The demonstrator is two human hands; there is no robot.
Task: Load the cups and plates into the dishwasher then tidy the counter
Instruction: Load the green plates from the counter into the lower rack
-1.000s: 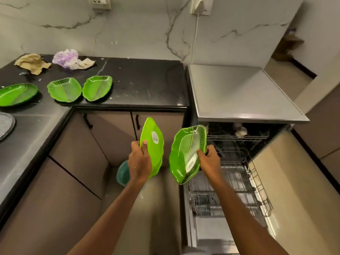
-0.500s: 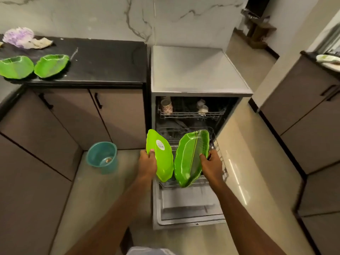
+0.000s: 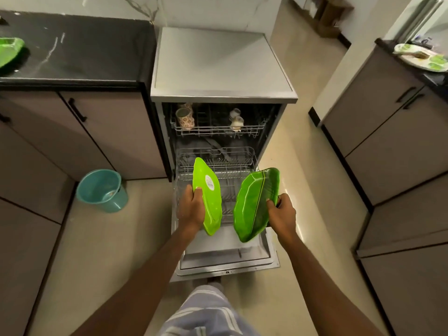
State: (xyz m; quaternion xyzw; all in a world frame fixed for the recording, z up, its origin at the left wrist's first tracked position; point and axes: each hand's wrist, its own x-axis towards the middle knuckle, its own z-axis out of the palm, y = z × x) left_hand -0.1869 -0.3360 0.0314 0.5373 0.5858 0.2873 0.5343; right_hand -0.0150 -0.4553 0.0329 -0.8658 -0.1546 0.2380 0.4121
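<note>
Head view: teal bucket (image 3: 101,190) left of dishwasher (image 3: 223,61), cups (image 3: 184,117) in upper rack (image 3: 218,130).

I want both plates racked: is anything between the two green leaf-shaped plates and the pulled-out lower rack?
Nothing visible. The wire lower rack shows bare tines below the light green leaf-shaped plate and the darker green leaf-shaped plate; the cups sit in the upper rack.

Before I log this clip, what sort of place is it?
Likely a home kitchen: an open dishwasher with cups in its upper rack, a black counter over cabinets, and green plates held ready for loading.
</note>
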